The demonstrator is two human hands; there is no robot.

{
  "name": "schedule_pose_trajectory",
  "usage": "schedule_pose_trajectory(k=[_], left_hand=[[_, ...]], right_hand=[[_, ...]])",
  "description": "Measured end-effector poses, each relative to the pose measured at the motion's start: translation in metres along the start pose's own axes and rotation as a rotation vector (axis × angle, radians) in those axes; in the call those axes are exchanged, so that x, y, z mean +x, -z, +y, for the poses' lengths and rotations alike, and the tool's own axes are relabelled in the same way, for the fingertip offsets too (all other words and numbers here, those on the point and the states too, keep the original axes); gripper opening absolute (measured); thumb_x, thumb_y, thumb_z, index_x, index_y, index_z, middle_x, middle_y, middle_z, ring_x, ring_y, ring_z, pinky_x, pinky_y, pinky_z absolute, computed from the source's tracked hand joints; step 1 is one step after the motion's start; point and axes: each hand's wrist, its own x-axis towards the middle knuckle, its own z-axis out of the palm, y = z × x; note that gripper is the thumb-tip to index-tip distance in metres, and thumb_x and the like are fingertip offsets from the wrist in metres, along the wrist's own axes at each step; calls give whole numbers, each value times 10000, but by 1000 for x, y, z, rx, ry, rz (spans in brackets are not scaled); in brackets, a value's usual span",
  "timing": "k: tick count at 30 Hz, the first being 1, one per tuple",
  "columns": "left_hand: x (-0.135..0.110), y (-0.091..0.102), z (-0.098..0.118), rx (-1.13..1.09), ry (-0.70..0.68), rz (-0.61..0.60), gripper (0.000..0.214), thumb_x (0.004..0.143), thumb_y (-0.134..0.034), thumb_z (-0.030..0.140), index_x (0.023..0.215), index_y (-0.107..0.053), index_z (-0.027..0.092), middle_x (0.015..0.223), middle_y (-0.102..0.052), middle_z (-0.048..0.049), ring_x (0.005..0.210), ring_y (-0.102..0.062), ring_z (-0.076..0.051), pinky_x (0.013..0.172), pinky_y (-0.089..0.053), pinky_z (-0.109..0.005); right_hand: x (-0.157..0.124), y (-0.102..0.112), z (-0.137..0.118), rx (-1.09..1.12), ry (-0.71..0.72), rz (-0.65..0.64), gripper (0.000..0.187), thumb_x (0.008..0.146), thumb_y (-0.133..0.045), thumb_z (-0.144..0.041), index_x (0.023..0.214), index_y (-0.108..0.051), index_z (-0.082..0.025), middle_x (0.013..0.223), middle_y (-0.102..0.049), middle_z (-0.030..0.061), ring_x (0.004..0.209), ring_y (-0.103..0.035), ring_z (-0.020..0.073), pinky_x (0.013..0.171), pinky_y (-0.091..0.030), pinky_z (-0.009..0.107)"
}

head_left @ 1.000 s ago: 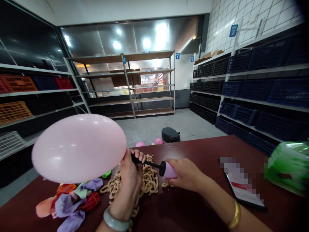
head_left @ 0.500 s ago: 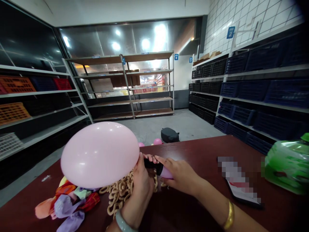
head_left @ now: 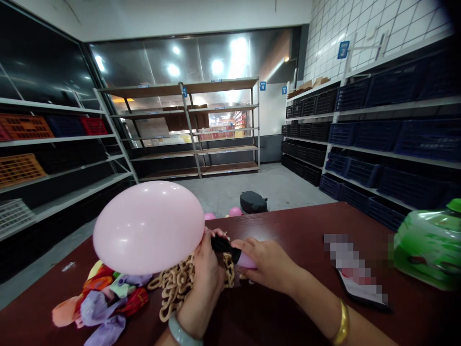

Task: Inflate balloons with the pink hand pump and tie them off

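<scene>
A large inflated pale pink balloon (head_left: 149, 228) lies to the left of my left hand (head_left: 208, 269). That hand is closed around the balloon's neck, against the end of a hand pump (head_left: 220, 243) with a black body and a pinkish-purple part. My right hand (head_left: 268, 264) is wrapped round the pump's purple end. The fingers of my left hand also curl over the black section, so the joint between balloon and pump is hidden. Beneath my left hand lies a pile of beige ring-shaped snacks or links (head_left: 176, 283); I cannot tell which.
Uninflated balloons (head_left: 104, 298) in several colours lie at the left of the dark red table (head_left: 284, 221). A phone-like flat object (head_left: 360, 283), partly pixelated, and a green bottle (head_left: 428, 245) are at the right. Beyond the table, a dark grey object (head_left: 254, 201) and pink balloons (head_left: 235, 211) are on the floor.
My left hand and the balloon have shifted slightly left. The gap between my two hands has widened a little; the right hand stays on the pump's purple end.
</scene>
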Motion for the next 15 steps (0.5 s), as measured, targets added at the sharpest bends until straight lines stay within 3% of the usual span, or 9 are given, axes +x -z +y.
schedule_pose_trajectory(k=[15], left_hand=[[0,-5,7,-12,4,55,258,741,-702,336,700,-512,165,678,-553,4,630,-540,-122,637,-477,-255]], right_hand=[[-1,-2,-3,26,13,19,564,857,-575,-469,1353,-369,-297,1138,-627,63,939,-637,281,761,-447,359]])
